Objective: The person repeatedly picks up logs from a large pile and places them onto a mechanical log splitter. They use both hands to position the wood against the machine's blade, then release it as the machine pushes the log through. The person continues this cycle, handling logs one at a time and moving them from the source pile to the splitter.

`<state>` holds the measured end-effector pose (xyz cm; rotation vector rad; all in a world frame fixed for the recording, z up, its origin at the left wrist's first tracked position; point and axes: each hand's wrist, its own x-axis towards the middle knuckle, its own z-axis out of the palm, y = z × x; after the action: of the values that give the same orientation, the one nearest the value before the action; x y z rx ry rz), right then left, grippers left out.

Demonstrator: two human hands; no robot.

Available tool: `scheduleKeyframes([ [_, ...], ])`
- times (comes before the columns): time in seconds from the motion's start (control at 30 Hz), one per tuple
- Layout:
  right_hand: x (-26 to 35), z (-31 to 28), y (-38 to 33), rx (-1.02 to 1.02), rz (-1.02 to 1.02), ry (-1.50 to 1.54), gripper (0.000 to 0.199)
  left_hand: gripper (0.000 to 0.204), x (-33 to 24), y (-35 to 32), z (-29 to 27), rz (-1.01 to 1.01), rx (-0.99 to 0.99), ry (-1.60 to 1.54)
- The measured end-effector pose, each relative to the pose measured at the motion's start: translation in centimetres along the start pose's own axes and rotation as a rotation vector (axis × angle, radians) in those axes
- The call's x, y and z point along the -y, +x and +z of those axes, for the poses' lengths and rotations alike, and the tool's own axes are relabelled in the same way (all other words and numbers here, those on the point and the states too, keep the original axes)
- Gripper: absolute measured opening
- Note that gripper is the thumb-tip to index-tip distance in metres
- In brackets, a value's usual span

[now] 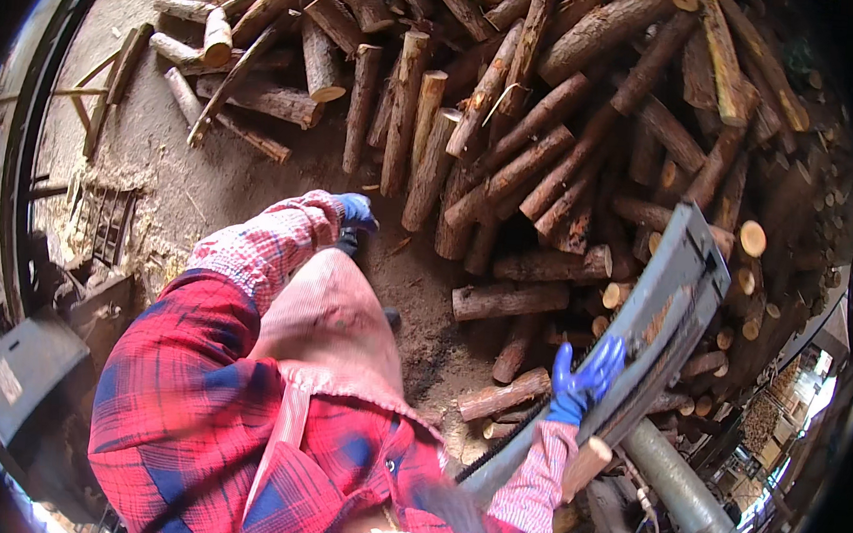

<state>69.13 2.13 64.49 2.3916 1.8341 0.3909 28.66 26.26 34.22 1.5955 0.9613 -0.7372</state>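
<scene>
My right hand (586, 377), in a blue glove, grips the lower edge of a tilted grey metal frame (677, 292) at the right. A short cut log end (587, 464) pokes up beside my right sleeve. My left hand (356, 210), also in a blue glove, hangs down by my side above the sawdust ground (207, 175). Its fingers curl away from view and nothing shows in it. I wear a red plaid shirt and a pink apron.
A large pile of rough logs (513, 125) fills the ground ahead and to the right. Loose logs (261, 100) lie at the upper left. A grey pipe (686, 497) runs below the frame. Dark machinery (30, 369) stands at the left.
</scene>
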Motion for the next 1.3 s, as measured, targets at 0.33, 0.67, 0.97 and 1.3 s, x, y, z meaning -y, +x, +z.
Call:
scheduleKeyframes([
  [0.33,11.5,9.8,3.3,0.213,0.114,0.229,0.068,0.066,-0.6,31.7,-19.9,0.27,-0.572,0.628],
  [0.67,35.1,39.9,3.3,0.765,1.484,2.017,0.054,0.092,-2.2,32.9,-17.6,0.219,-0.494,0.414],
  [0.97,36.5,39.0,-6.4,0.74,1.864,2.724,0.052,0.077,-3.2,5.0,7.3,0.452,-0.617,0.184],
  [1.3,23.8,10.2,-15.9,1.284,1.468,2.855,0.066,0.06,-6.0,-4.8,19.5,-0.03,0.143,-2.161],
])
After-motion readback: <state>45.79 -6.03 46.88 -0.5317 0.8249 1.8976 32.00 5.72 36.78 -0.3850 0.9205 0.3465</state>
